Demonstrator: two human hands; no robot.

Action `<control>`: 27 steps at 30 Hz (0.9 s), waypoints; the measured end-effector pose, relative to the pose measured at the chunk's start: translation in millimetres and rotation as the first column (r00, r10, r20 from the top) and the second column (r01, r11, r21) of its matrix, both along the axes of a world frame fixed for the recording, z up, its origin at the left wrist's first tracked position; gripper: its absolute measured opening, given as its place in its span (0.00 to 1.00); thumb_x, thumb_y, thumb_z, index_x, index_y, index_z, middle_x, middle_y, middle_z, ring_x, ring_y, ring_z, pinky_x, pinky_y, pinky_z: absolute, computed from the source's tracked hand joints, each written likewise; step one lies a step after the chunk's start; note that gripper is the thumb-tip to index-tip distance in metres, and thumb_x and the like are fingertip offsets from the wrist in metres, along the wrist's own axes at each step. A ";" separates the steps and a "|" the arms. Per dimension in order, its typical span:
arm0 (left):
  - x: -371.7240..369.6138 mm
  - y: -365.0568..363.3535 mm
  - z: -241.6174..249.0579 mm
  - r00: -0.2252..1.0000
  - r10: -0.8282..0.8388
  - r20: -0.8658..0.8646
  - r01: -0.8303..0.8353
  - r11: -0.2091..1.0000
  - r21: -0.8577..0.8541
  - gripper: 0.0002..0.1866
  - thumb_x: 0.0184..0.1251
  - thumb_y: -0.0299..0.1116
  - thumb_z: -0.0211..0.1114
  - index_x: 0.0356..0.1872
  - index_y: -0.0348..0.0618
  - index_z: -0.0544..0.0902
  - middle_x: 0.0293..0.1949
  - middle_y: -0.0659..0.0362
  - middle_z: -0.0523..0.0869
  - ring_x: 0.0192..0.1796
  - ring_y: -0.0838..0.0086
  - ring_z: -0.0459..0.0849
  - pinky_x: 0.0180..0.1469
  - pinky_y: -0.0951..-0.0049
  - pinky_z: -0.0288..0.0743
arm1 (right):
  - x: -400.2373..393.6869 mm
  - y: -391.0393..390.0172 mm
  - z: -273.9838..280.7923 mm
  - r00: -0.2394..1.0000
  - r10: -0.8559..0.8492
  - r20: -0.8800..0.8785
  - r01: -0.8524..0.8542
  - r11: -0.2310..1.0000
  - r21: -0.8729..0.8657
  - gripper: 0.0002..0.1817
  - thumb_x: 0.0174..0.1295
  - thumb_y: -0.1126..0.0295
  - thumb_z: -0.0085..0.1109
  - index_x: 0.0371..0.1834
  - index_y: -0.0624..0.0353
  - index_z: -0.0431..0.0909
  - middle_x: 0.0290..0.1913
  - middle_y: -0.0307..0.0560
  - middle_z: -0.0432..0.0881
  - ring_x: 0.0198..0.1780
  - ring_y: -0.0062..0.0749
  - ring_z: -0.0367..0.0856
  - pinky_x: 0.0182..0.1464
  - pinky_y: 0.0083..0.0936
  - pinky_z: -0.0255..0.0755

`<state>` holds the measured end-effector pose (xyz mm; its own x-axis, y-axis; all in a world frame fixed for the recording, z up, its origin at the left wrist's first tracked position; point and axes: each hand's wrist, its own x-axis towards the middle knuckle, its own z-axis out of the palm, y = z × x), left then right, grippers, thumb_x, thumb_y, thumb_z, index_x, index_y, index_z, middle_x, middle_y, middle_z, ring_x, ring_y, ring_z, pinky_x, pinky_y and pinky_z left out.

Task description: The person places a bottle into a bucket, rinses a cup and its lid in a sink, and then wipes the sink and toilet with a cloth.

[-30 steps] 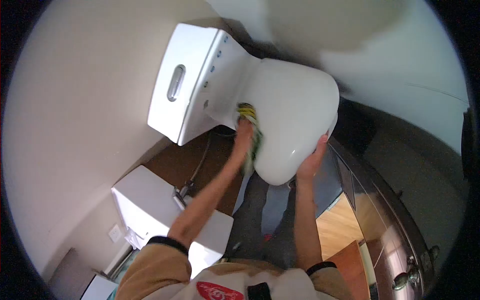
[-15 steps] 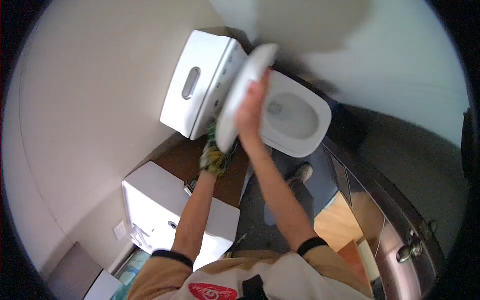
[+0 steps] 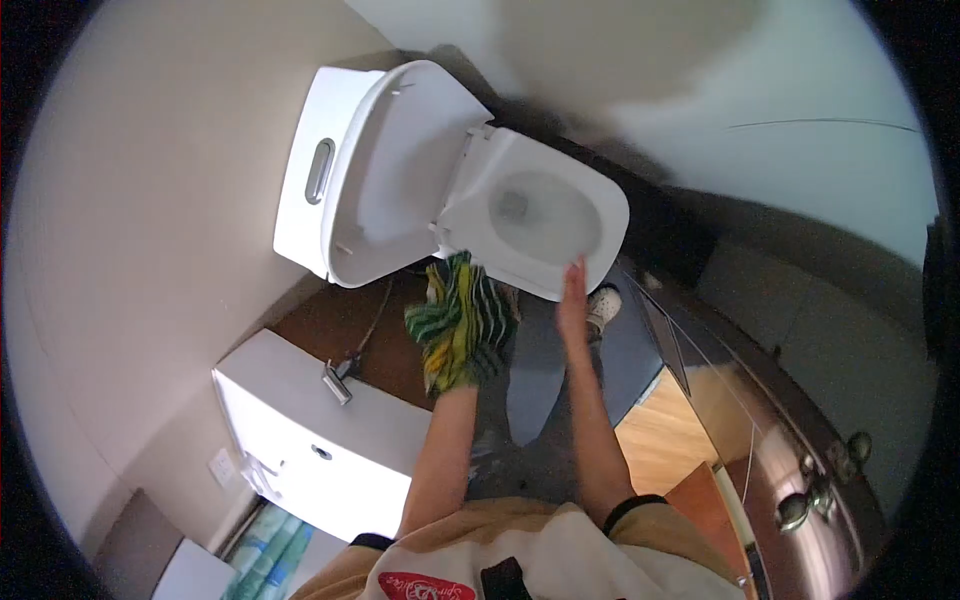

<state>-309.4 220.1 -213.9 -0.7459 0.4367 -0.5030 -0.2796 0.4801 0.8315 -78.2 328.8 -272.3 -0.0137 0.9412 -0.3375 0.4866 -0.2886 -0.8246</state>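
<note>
A green, yellow and white striped cloth (image 3: pixel 462 315) hangs bunched over my left hand (image 3: pixel 456 386), which grips it; the fingers are hidden beneath. The cloth is beside the near side of the toilet bowl. My right hand (image 3: pixel 573 305) is seen edge-on with fingers stretched out, holding nothing, its fingertips overlapping the front corner of the toilet seat (image 3: pixel 612 205). The toilet lid (image 3: pixel 400 180) stands raised against the tank (image 3: pixel 305 215), its underside facing me. Water shows in the bowl (image 3: pixel 545 220).
A white sink cabinet (image 3: pixel 320 400) is at the lower left, with a metal spray nozzle (image 3: pixel 337 382) and hose by its edge. A dark door with a metal knob (image 3: pixel 792 512) is on the right. My shoe (image 3: pixel 603 308) is beside the bowl.
The lid has swung up from a half-raised tilt to rest against the tank. My right hand has let go of it and moved right and down. My left hand has drawn back with the cloth.
</note>
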 end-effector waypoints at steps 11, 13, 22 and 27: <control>52.3 282.3 -335.0 0.366 -0.308 -0.878 0.669 0.743 0.019 0.24 0.70 0.31 0.48 0.65 0.36 0.75 0.71 0.43 0.70 0.75 0.51 0.64 0.77 0.56 0.51 | 209.1 -6.2 -101.1 0.933 -0.358 -0.042 0.334 0.902 -0.272 0.40 0.75 0.39 0.38 0.83 0.44 0.43 0.73 0.56 0.64 0.72 0.45 0.65 0.71 0.40 0.59; 54.3 269.6 -382.2 0.180 -0.291 -0.940 0.693 0.716 -0.089 0.25 0.66 0.31 0.50 0.64 0.38 0.76 0.71 0.47 0.72 0.75 0.50 0.65 0.78 0.55 0.48 | 181.8 -78.7 -167.6 0.929 -0.370 -0.007 0.363 0.915 -0.176 0.41 0.74 0.36 0.38 0.83 0.44 0.44 0.72 0.55 0.66 0.70 0.44 0.68 0.69 0.40 0.61; 339.7 433.4 -391.7 -0.096 -0.623 -0.777 0.867 0.331 -0.372 0.24 0.57 0.35 0.61 0.56 0.40 0.80 0.62 0.47 0.78 0.65 0.54 0.74 0.68 0.57 0.69 | 274.0 78.6 -206.5 0.919 -0.381 -0.098 0.320 0.869 -0.379 0.42 0.73 0.36 0.39 0.83 0.42 0.40 0.73 0.57 0.65 0.70 0.45 0.68 0.70 0.42 0.61; 370.9 306.2 -369.9 0.083 -0.703 -0.707 0.985 0.167 -0.050 0.35 0.55 0.26 0.59 0.69 0.33 0.68 0.75 0.47 0.62 0.77 0.46 0.55 0.78 0.50 0.52 | 248.6 39.6 -205.8 0.897 -0.416 -0.148 0.329 0.854 -0.403 0.40 0.75 0.38 0.38 0.83 0.42 0.40 0.73 0.57 0.65 0.69 0.47 0.70 0.69 0.42 0.62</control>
<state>61.5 526.2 -583.8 0.2911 0.9448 0.1501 0.5770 -0.2986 0.7602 170.4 368.4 -478.0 0.1982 0.7039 -0.6821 0.0990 -0.7067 -0.7006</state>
